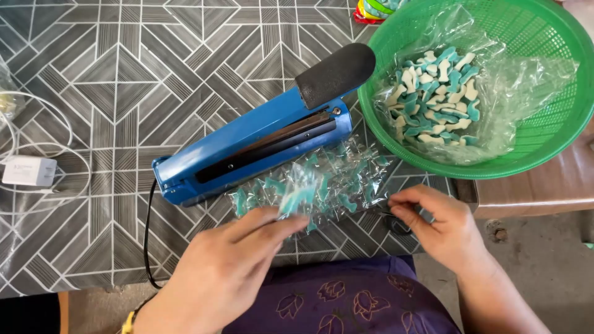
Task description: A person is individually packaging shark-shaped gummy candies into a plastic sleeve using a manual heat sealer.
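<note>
Head view: a clear bag of blue-and-white gummy candies (322,185) lies at centre frame on the patterned counter (93,93), its long axis running left to right, just below the blue impulse heat sealer (247,145). The left hand (229,266), lower centre, has its grip closed on the bag's near left edge, fingers pinching the film. The right hand (439,226), lower right, pinches the bag's right end. More candies fill the green basket (557,142), upper right.
</note>
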